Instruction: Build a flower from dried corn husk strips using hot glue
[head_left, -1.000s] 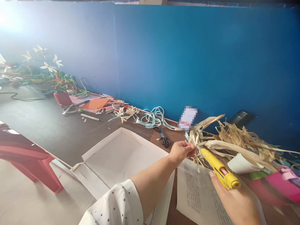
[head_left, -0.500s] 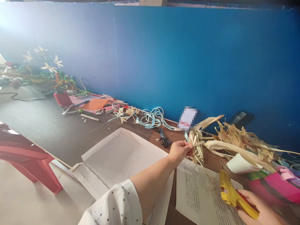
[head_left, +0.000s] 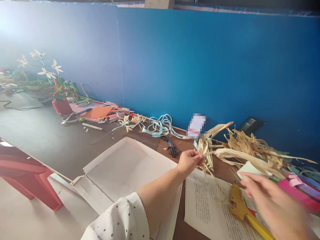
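My left hand [head_left: 190,161] reaches in with thumb and fingertips pinched on a thin dried corn husk strip [head_left: 206,154]. Beside it lies a bundle of pale corn husk [head_left: 208,146] with loose fibres. On a printed sheet [head_left: 200,200] rests the yellow glue gun [head_left: 236,201], its nozzle pointing away from me. My right hand [head_left: 272,200], smeared by motion, is just to the right of the gun and apart from its handle. Its fingers stretch toward a pale cup [head_left: 255,169] lying on its side, and nothing shows in them.
A shallow white box lid [head_left: 120,166] sits left of the sheet, with black scissors [head_left: 172,148] behind it. Light-blue cord [head_left: 160,125], a heap of dried husks [head_left: 250,143] and a pink bag [head_left: 295,193] line the blue wall [head_left: 200,60]. A red chair [head_left: 32,180] stands at left.
My right hand has let go of the glue gun and moved up toward the cup. The left hand keeps its pinch by the husks. The view has shifted slightly.
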A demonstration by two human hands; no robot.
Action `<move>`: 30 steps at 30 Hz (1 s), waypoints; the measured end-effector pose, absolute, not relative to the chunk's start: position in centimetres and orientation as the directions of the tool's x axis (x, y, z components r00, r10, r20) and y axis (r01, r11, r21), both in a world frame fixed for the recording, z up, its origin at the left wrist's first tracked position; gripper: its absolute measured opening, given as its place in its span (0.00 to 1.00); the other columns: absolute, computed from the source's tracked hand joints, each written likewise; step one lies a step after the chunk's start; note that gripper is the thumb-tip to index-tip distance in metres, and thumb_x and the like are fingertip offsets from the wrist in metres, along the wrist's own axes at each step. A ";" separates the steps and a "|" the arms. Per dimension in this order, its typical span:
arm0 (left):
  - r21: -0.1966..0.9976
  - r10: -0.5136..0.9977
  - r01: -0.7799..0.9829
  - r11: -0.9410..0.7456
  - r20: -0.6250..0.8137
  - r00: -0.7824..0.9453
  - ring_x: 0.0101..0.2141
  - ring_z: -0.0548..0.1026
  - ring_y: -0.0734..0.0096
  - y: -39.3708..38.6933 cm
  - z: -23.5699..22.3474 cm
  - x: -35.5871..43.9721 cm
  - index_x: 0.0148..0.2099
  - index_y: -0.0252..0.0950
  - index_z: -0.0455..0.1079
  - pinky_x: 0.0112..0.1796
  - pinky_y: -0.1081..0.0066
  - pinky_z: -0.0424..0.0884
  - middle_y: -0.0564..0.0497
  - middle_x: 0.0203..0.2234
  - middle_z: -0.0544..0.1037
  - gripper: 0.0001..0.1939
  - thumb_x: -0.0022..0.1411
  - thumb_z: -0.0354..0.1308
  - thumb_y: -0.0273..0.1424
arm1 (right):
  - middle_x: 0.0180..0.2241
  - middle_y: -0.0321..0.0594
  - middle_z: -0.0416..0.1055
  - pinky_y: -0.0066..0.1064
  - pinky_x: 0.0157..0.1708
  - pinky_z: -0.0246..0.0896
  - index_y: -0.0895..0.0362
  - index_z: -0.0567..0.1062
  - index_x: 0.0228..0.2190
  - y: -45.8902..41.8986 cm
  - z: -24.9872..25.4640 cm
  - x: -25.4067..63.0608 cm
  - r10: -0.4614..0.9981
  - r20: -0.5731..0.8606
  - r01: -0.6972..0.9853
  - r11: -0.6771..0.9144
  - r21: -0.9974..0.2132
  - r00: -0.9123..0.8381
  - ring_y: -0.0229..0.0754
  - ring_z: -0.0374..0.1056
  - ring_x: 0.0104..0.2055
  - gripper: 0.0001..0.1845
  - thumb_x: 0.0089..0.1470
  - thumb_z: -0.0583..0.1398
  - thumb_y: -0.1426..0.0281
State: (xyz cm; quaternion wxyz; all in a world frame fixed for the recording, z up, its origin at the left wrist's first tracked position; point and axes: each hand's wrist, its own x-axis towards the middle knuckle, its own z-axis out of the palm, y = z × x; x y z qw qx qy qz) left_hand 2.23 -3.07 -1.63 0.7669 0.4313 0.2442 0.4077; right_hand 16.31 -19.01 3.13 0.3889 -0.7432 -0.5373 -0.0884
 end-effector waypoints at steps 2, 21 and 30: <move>0.858 0.845 -0.423 0.290 -0.022 0.535 0.21 0.67 0.79 -3.0 -1.9 2.3 0.26 0.30 0.68 0.29 0.73 0.68 0.53 0.18 0.70 0.21 0.41 0.67 0.44 | 0.27 0.40 0.75 0.30 0.19 0.63 0.53 0.77 0.35 -15.5 3.2 13.7 0.727 0.303 0.565 -0.140 -0.813 0.617 0.41 0.68 0.22 0.17 0.46 0.61 0.57; 0.918 0.875 -0.353 0.179 0.015 0.484 0.19 0.65 0.81 -2.3 -3.4 3.0 0.27 0.30 0.68 0.25 0.77 0.64 0.53 0.18 0.70 0.08 0.51 0.60 0.31 | 0.21 0.32 0.69 0.24 0.17 0.53 0.55 0.76 0.31 -9.1 -1.2 10.9 0.671 -0.042 -0.010 -0.052 -0.999 0.740 0.33 0.57 0.20 0.21 0.35 0.67 0.56; 0.928 0.879 -0.335 0.165 0.016 0.477 0.20 0.67 0.80 -2.3 -3.8 3.3 0.27 0.30 0.68 0.25 0.77 0.65 0.52 0.19 0.71 0.07 0.52 0.59 0.30 | 0.25 0.38 0.74 0.28 0.18 0.54 0.57 0.76 0.28 -9.1 -0.7 10.6 0.646 0.009 0.050 -0.045 -0.998 0.763 0.34 0.58 0.19 0.19 0.33 0.67 0.58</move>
